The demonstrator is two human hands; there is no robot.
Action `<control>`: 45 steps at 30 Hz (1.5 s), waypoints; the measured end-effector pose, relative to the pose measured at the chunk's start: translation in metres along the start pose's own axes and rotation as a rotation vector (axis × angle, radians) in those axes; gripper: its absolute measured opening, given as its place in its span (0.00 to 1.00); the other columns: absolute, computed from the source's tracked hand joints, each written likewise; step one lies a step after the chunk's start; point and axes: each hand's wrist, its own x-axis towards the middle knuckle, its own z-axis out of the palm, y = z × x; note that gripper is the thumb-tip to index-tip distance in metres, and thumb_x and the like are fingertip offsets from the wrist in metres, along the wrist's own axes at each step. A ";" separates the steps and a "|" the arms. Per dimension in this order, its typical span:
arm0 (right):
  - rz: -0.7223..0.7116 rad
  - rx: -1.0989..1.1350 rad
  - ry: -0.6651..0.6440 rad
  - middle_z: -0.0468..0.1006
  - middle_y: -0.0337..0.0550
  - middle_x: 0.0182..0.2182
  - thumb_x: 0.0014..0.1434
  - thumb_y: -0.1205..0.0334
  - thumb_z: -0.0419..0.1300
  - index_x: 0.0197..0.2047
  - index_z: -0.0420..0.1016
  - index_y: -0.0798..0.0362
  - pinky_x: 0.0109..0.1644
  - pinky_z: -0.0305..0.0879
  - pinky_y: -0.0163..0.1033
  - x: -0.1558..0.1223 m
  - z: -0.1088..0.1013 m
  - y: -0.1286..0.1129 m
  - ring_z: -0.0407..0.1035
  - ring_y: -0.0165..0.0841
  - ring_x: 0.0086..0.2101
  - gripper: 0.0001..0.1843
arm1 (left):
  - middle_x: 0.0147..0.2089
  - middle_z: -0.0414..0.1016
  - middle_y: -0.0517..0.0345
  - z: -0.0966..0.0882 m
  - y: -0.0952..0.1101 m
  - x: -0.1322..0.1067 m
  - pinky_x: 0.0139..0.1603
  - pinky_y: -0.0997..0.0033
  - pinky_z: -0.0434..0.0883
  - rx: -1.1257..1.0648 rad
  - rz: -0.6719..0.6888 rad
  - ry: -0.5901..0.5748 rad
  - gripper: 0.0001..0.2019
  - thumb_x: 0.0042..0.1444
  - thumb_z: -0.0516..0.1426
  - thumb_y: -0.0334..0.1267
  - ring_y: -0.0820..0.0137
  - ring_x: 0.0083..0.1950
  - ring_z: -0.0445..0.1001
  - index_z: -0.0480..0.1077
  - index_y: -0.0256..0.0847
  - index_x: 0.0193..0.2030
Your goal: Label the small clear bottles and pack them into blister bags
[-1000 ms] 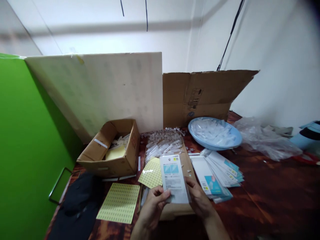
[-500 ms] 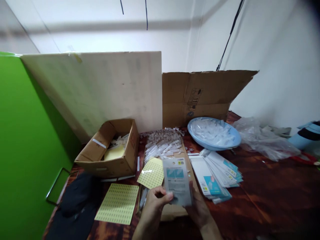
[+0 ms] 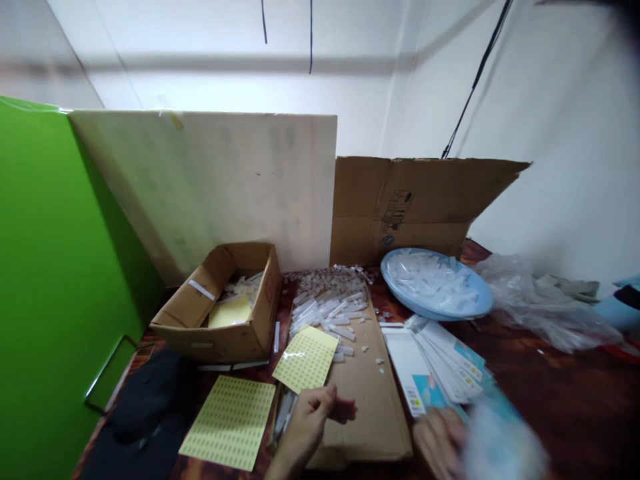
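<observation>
My left hand (image 3: 320,413) is over the cardboard sheet (image 3: 375,400), holding nothing, with its thumb and fingers loosely apart. To the right, my right hand (image 3: 440,437) is blurred by motion and grips a translucent printed packet (image 3: 503,440), which is also smeared. Beyond that hand lies a fanned pile of white and teal packets (image 3: 445,360). A yellow sticker sheet (image 3: 306,360) rests near my left fingertips, and a second yellow sticker sheet (image 3: 230,420) lies on the table to the left. Several small clear tubes (image 3: 330,310) are heaped on the far part of the cardboard.
An open cardboard box (image 3: 215,343) stands at the left beside a black cloth item (image 3: 145,400). A blue basin (image 3: 480,300) of clear pieces sits at the back right, with a crumpled plastic bag (image 3: 540,307) beside it. Upright cardboard (image 3: 425,200) and a white board (image 3: 240,180) line the back.
The packet, earlier in both hands over the cardboard, has moved right with my right hand. My left hand has let go of it and stays over the cardboard.
</observation>
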 end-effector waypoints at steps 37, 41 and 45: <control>0.161 0.197 0.081 0.73 0.35 0.27 0.55 0.47 0.69 0.46 0.76 0.51 0.26 0.61 0.32 0.075 0.036 -0.006 0.64 0.26 0.21 0.21 | 0.65 0.69 0.40 -0.044 -0.036 0.033 0.68 0.44 0.60 1.325 0.382 0.364 0.25 0.59 0.58 0.39 0.50 0.67 0.65 0.65 0.37 0.64; 0.298 0.146 0.064 0.75 0.35 0.27 0.50 0.44 0.71 0.41 0.77 0.54 0.16 0.42 0.27 0.072 0.057 0.022 0.49 0.18 0.14 0.24 | 0.60 0.75 0.44 -0.045 -0.043 0.037 0.65 0.47 0.65 1.333 0.437 0.363 0.20 0.60 0.55 0.33 0.55 0.61 0.73 0.70 0.39 0.59; 0.329 0.198 0.013 0.63 0.26 0.16 0.48 0.43 0.72 0.42 0.76 0.55 0.16 0.36 0.28 0.073 0.076 0.033 0.41 0.18 0.13 0.27 | 0.58 0.77 0.48 -0.041 -0.032 0.026 0.60 0.52 0.71 1.235 0.498 0.367 0.20 0.60 0.57 0.34 0.57 0.57 0.76 0.69 0.43 0.59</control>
